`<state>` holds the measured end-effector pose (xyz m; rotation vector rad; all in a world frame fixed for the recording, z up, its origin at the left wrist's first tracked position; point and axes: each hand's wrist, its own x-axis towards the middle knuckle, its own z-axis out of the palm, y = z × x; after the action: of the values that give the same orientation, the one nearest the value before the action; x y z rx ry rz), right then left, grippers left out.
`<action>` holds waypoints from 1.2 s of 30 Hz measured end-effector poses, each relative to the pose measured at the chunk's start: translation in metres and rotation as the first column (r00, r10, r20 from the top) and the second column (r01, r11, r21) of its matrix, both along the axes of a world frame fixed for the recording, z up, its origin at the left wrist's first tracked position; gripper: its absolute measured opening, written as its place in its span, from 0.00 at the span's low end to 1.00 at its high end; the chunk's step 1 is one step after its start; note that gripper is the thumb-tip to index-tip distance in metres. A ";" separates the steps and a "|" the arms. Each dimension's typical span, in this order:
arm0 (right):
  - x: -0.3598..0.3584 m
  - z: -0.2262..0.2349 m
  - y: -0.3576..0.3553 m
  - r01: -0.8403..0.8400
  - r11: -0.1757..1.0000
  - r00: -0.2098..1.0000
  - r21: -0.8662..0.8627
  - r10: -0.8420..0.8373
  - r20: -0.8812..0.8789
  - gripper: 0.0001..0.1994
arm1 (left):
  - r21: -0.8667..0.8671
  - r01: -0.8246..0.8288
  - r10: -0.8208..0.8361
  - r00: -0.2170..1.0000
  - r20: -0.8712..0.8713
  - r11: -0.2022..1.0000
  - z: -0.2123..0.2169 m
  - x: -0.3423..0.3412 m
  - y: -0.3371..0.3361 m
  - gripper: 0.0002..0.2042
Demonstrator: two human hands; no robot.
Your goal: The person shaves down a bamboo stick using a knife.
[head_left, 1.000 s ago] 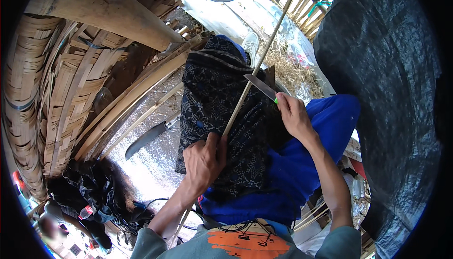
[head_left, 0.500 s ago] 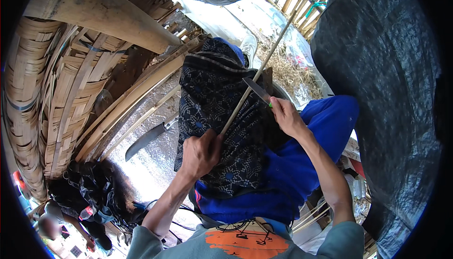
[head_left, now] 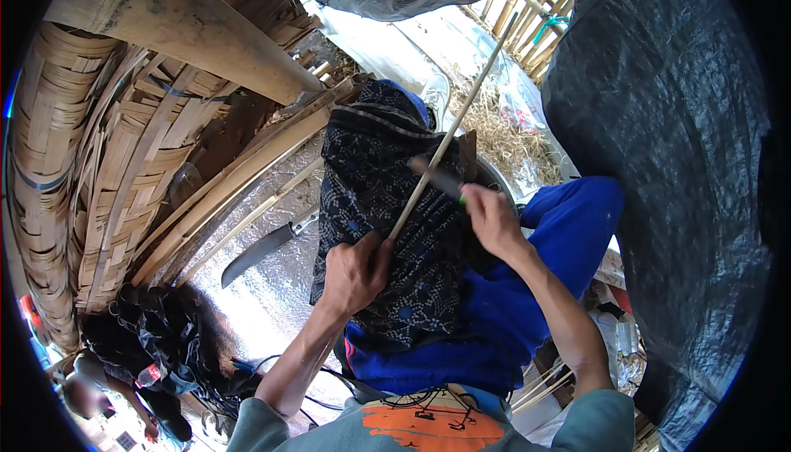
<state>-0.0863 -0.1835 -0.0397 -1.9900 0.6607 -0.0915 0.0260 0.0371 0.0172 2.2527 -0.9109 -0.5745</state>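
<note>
My left hand is closed round the near end of a long, thin bamboo strip, which slants away up and to the right. In my right hand is a knife with a bit of green at its handle. Its blade, smeared by motion, crosses the strip about midway; whether it touches cannot be told. Under the strip a dark patterned cloth with blue and white figures covers my lap, over blue trousers.
A large broad-bladed knife lies on the ground to the left. Bamboo poles and woven bamboo rolls stand beyond it. Dark plastic sheeting hangs at right. Another person is at lower left.
My right hand has shifted slightly down and left with the knife, whose blade now lies lower along the strip. The left hand keeps its hold; the whole view has tilted a little.
</note>
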 end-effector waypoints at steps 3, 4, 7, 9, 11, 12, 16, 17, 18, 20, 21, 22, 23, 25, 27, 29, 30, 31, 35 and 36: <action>0.003 -0.008 -0.007 0.040 0.969 0.998 -0.244 -0.027 0.055 0.17 | 0.030 -0.030 0.031 0.998 -0.060 0.999 0.003 0.002 -0.001 0.14; 0.001 -0.003 0.003 0.010 0.987 0.997 -0.159 0.002 0.077 0.17 | 0.032 -0.034 0.035 0.998 -0.061 0.999 0.002 0.001 0.002 0.14; -0.003 0.003 0.006 -0.009 1.000 0.998 -0.020 0.011 0.069 0.16 | 0.011 0.001 -0.002 1.000 0.017 1.000 0.001 0.000 0.003 0.14; -0.003 0.006 -0.001 0.027 0.994 0.999 0.106 -0.025 -0.021 0.20 | 0.021 0.013 -0.015 0.996 0.086 1.000 0.001 -0.003 -0.002 0.12; 0.004 0.003 -0.016 0.049 0.997 0.999 -0.064 -0.049 -0.001 0.18 | 0.023 0.025 -0.028 0.990 0.141 0.999 0.004 -0.006 -0.003 0.11; 0.002 0.003 -0.011 0.026 0.998 1.000 -0.056 -0.026 0.011 0.18 | 0.032 0.026 -0.032 0.979 0.200 0.999 0.004 -0.007 -0.003 0.10; -0.011 0.011 -0.015 0.000 0.999 1.000 -0.040 -0.001 -0.018 0.19 | 0.071 0.033 -0.050 0.968 0.247 0.997 0.003 -0.012 -0.001 0.09; -0.013 0.011 -0.019 0.023 0.999 1.000 0.026 -0.023 -0.010 0.19 | 0.065 0.034 -0.049 0.967 0.249 0.997 0.004 -0.010 -0.004 0.09; -0.012 0.011 -0.022 0.064 0.990 0.998 0.125 -0.061 -0.029 0.20 | 0.059 0.037 -0.051 0.967 0.250 0.998 0.004 -0.009 -0.005 0.09; -0.010 0.019 -0.022 0.071 0.981 0.997 0.183 -0.067 -0.028 0.20 | 0.059 0.042 -0.056 0.966 0.252 0.997 0.004 -0.008 -0.004 0.09; -0.009 0.024 -0.022 0.077 0.969 0.997 0.236 -0.073 -0.025 0.20 | 0.056 0.047 -0.060 0.965 0.256 0.997 0.004 -0.009 -0.003 0.09; -0.011 0.015 -0.023 0.039 0.984 0.999 0.173 -0.045 0.031 0.19 | 0.057 0.049 -0.061 0.965 0.254 0.997 0.004 -0.010 -0.003 0.09; -0.013 0.014 -0.021 0.040 0.984 0.999 0.174 -0.046 0.029 0.19 | 0.057 0.055 -0.068 0.965 0.254 0.997 0.003 -0.012 -0.003 0.09; -0.012 0.011 -0.013 -0.077 0.996 0.993 -0.044 0.081 0.090 0.18 | 0.061 0.060 -0.074 0.963 0.258 0.996 0.002 -0.011 -0.002 0.10; -0.013 0.011 -0.009 -0.114 0.993 0.990 0.001 0.114 0.084 0.17 | 0.087 0.079 -0.098 0.967 0.236 0.993 0.000 -0.011 -0.003 0.10; -0.010 0.014 -0.016 -0.151 0.989 0.988 -0.003 0.151 -0.012 0.17 | 0.093 0.074 -0.093 0.970 0.224 0.993 -0.004 -0.010 -0.001 0.10; -0.008 0.022 -0.019 -0.140 0.990 0.990 0.014 0.139 0.004 0.18 | 0.081 0.079 -0.096 0.969 0.229 0.994 0.001 -0.009 -0.002 0.10; -0.007 0.024 -0.023 -0.136 0.991 0.991 0.006 0.136 0.012 0.18 | 0.075 0.082 -0.098 0.966 0.238 0.994 0.005 -0.009 -0.004 0.10; -0.006 0.010 -0.016 -0.075 0.993 0.997 0.088 0.077 -0.021 0.18 | 0.063 0.088 -0.101 0.962 0.252 0.994 0.004 -0.006 -0.006 0.10; -0.005 0.007 -0.019 -0.096 0.994 0.995 0.051 0.097 -0.016 0.19 | 0.076 0.089 -0.105 0.963 0.248 0.993 0.001 -0.006 -0.005 0.10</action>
<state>-0.0915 -0.2027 -0.0325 -1.9728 0.5721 0.0014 0.0204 0.0316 0.0187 2.3869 -1.1485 -0.3693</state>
